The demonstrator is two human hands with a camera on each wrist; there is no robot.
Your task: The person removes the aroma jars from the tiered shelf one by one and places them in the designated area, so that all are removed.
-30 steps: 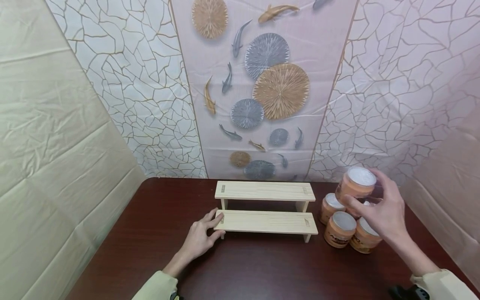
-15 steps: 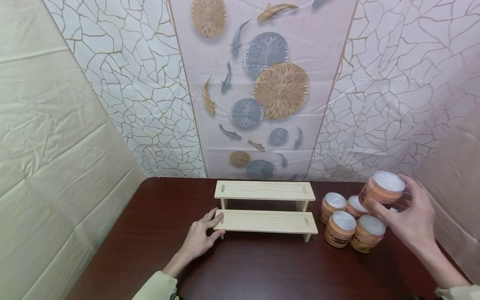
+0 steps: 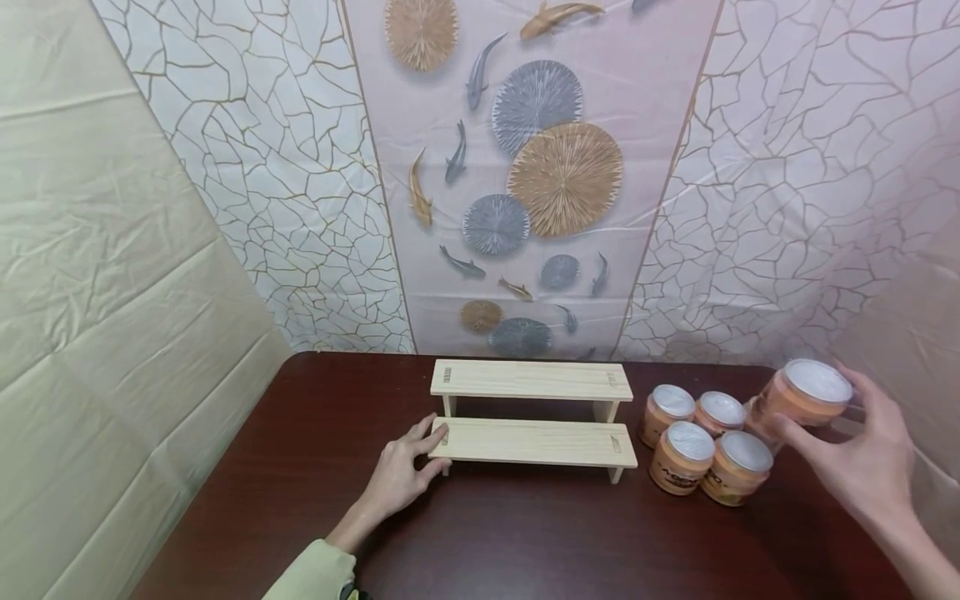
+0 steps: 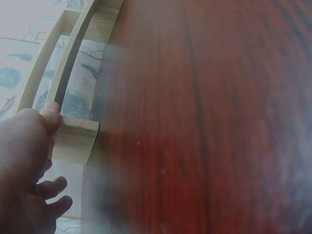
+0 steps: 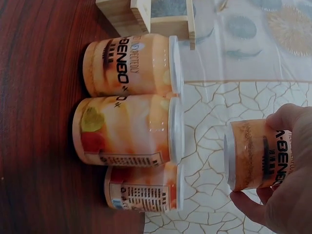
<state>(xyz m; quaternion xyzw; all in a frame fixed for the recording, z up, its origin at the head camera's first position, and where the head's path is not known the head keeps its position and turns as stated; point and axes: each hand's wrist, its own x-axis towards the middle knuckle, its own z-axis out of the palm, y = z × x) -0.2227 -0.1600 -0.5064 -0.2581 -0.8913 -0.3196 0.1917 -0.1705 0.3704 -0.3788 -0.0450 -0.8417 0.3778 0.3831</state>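
Observation:
My right hand point(image 3: 862, 442) grips an orange-labelled jar point(image 3: 801, 404) with a whitish top, thumb on one side and fingers round the other. It holds the jar above the table, right of a cluster of several similar jars point(image 3: 681, 458). In the right wrist view, the held jar point(image 5: 253, 156) hangs apart from the standing jars point(image 5: 129, 131), which have silvery lids. My left hand point(image 3: 397, 471) holds the left end of a two-step wooden shelf point(image 3: 532, 442), fingers on the lower board and thumb at its front edge. The left wrist view has the thumb point(image 4: 51, 114) against the board.
The shelf's higher step point(image 3: 531, 381) stands behind the lower one, near the back edge of the dark red-brown table point(image 3: 525, 533). A patterned cloth point(image 3: 517, 283) hangs behind the table. Beige cloth point(image 3: 112, 375) closes off the left side.
My right hand has carried the held jar rightward, from above the cluster to beside it. More of the standing jars now shows. The left hand and shelf keep their places.

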